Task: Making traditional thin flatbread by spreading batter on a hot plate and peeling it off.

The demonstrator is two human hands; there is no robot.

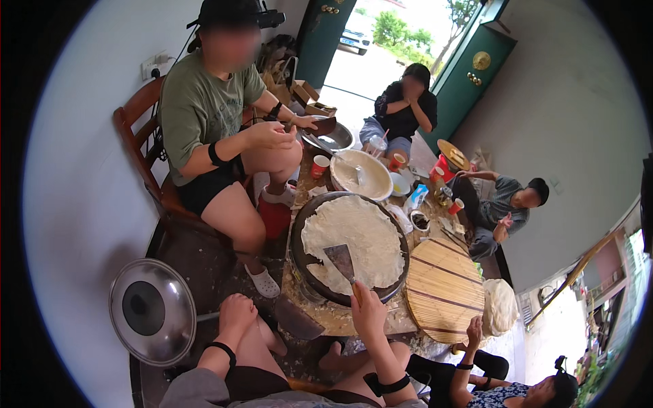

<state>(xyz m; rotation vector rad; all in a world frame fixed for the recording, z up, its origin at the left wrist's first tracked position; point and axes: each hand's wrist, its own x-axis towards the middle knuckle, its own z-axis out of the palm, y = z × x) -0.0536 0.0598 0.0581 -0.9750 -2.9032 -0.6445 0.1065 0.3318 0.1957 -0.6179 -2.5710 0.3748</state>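
My right hand [369,312] grips the wooden handle of a flat metal spatula [341,259]. Its wide blade lies over a thin pale crepe [365,224] on the round dark griddle [297,239]. The crepe has ragged edges and a torn gap at its lower left, where the dark surface shows. On my left knee rests my left hand [237,312], fingers curled and nothing visible in it. A dark half-round scraper [298,320] lies at the near table corner, between my hands.
Beyond the griddle stands a batter bowl [382,191] with a ladle. A round slatted mat [445,290] lies to the right, beside a pale bagged stack [499,307]. A metal lid [176,311] is at left. Several people sit around; one holds a scraper over a metal basin [347,133].
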